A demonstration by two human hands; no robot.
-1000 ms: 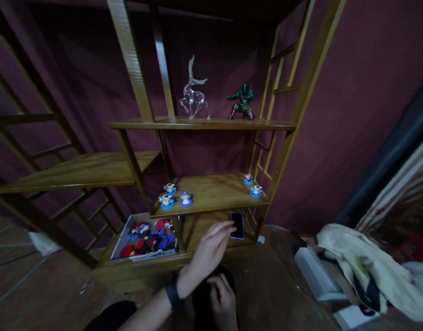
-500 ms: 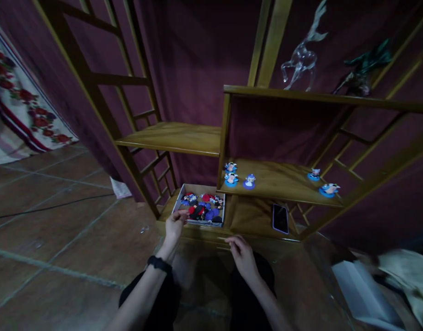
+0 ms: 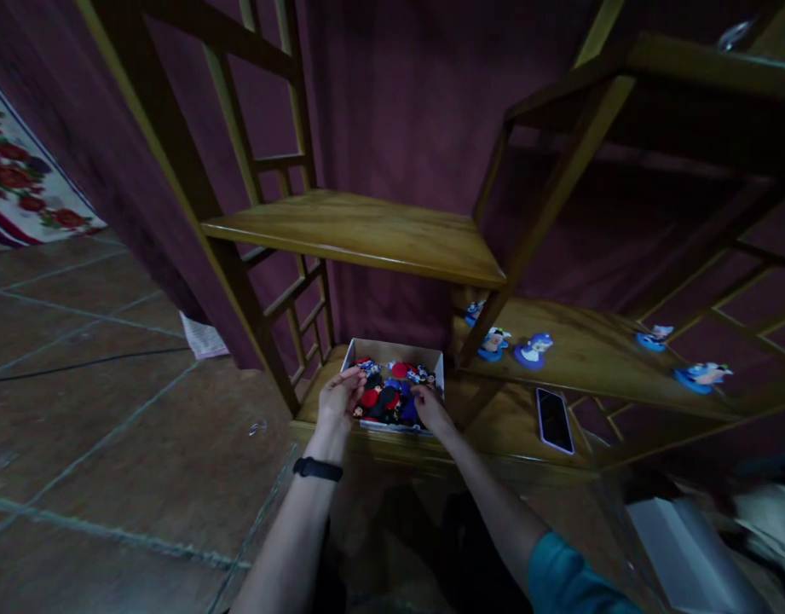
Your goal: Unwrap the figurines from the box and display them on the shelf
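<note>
A shallow white cardboard box [image 3: 392, 350] sits on the bottom shelf, full of small figurines [image 3: 383, 399] in red, black, blue and purple. At the box's left side, my left hand [image 3: 338, 399] hovers with fingers stretched out and slightly apart, holding nothing I can see. My right hand [image 3: 431, 409] reaches in over the right front edge. Its fingers are bent together at a purple-blue figurine [image 3: 406, 408]; whether they grip it is hidden. On my left wrist is a black band [image 3: 317, 468].
A wooden display shelf [image 3: 354, 234] overhangs the box. On the right shelf stand a purple figurine [image 3: 533, 350] and several blue-based ones, including one [image 3: 493, 343] behind the slanting post [image 3: 545, 213]. Below lies a phone [image 3: 554, 419]. A white box [image 3: 686, 546] is on the floor.
My right hand has moved from in front of the shelf forward into the box. My left hand stays by the box's left side. The view has come closer to the box.
</note>
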